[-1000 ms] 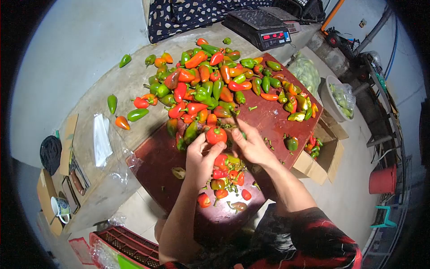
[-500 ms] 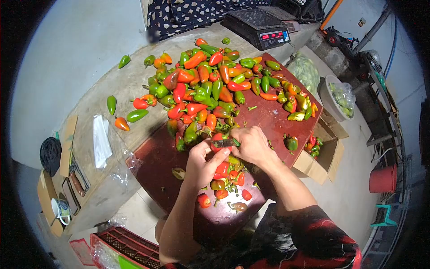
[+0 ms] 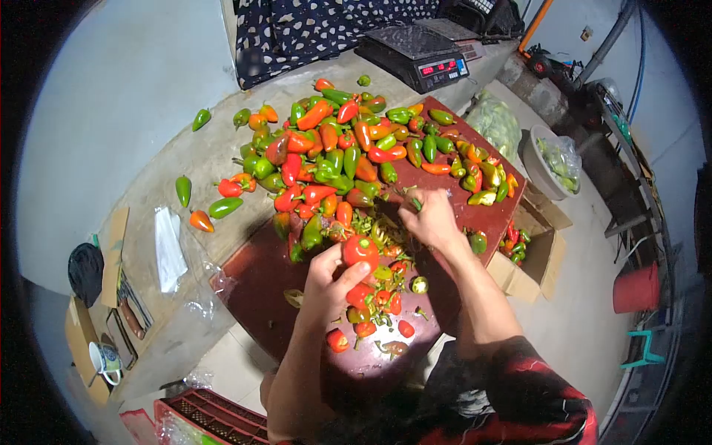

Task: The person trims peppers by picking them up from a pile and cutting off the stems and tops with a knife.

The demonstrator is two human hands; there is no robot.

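Note:
My left hand (image 3: 334,274) grips a red pepper (image 3: 360,252), its stem end facing up, above the dark red table (image 3: 256,300). To the right and a little farther off, my right hand (image 3: 430,219) is closed around a small knife with a green handle (image 3: 416,204); its blade is hard to make out. Stem pieces and scraps (image 3: 374,226) lie between and beyond my hands. Cut red pepper pieces (image 3: 360,295) are below the held pepper. A large pile of red, green and orange peppers (image 3: 326,148) spreads across the far side.
A digital scale (image 3: 415,59) stands at the back. On the right are a cardboard box (image 3: 538,252) with peppers, a white tub (image 3: 549,163) and a bag of green vegetables (image 3: 495,126). Plastic bags (image 3: 170,248) lie left. A red crate (image 3: 211,415) is at the lower left.
The knife was against the pepper's top half a second ago; my right hand has since moved it away to the right and up. My left hand still holds the pepper, now slightly lower.

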